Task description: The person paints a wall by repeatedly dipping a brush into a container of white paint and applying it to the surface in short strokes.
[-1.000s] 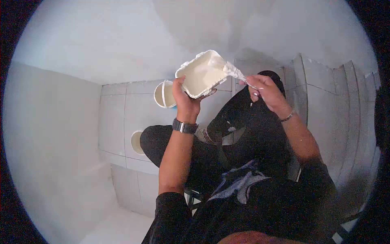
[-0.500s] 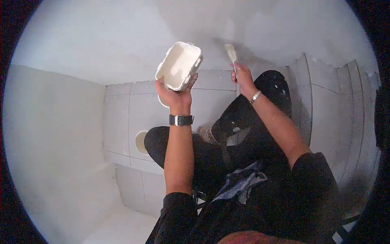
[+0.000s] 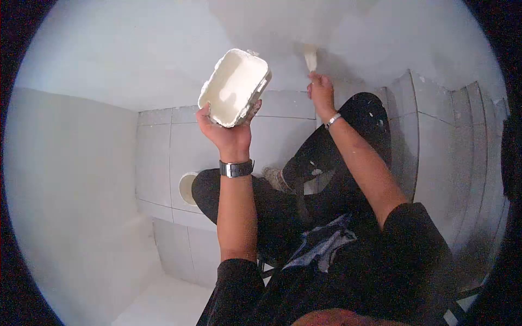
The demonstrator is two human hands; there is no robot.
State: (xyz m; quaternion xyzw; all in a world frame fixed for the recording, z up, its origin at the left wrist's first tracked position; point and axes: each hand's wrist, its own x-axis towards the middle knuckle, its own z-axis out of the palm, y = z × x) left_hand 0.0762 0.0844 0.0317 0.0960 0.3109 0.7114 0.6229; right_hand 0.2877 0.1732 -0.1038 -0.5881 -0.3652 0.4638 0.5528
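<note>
My left hand [image 3: 229,133] is wrapped round the lower end of a white rectangular tub [image 3: 236,87] with whitish stuff smeared inside and along its rim. The tub is tilted, its open side facing me. To the right, my right hand [image 3: 322,95] grips a brush-like tool whose pale head [image 3: 310,58] lies at the wall [image 3: 163,49]; whether it is a brush or a scraper is hard to tell. The handle is mostly hidden by my fingers. Darker patches show on the wall around the tool head.
A round whitish bucket [image 3: 187,188] stands on the tiled floor [image 3: 201,141] beside my left knee. Steps [image 3: 435,111] rise on the right. Another wall [image 3: 70,190] runs down the left side. My crossed legs are below my hands.
My left hand and the tub have shifted slightly left. My right hand has moved a little up and left, and the tool head is higher on the wall.
</note>
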